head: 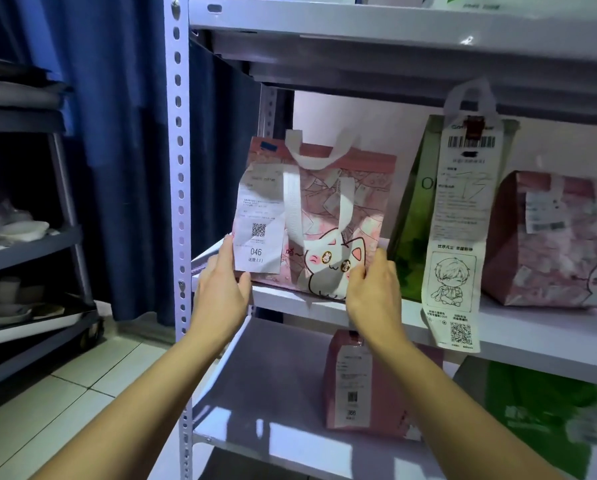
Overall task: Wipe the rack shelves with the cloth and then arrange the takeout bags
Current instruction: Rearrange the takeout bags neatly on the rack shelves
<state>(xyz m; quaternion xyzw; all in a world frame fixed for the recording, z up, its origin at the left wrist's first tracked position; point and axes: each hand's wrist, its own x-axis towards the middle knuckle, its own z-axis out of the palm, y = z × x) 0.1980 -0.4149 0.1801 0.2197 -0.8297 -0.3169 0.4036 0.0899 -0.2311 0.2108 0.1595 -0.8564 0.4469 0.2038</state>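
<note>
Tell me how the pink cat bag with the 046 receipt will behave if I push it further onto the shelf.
The pink cat bag stands upright between the left hand and right hand, so it probably slides rather than folds. It looks tall and narrow-based, so a high push may tip it. The receipt hangs loose and may crumple.

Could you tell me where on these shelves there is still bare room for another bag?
Lower shelf: bare between the left post and the small pink bag. Middle shelf: crowded, cat bag, green bag and another pink bag standing close together.

Both hands grip a pink cat-print takeout bag (pixel 324 220) on the rack shelf (pixel 532 327): left hand (pixel 220 289) and right hand (pixel 373 289) at its lower corners, a green bag (pixel 414 216) beside the right grip.
</note>
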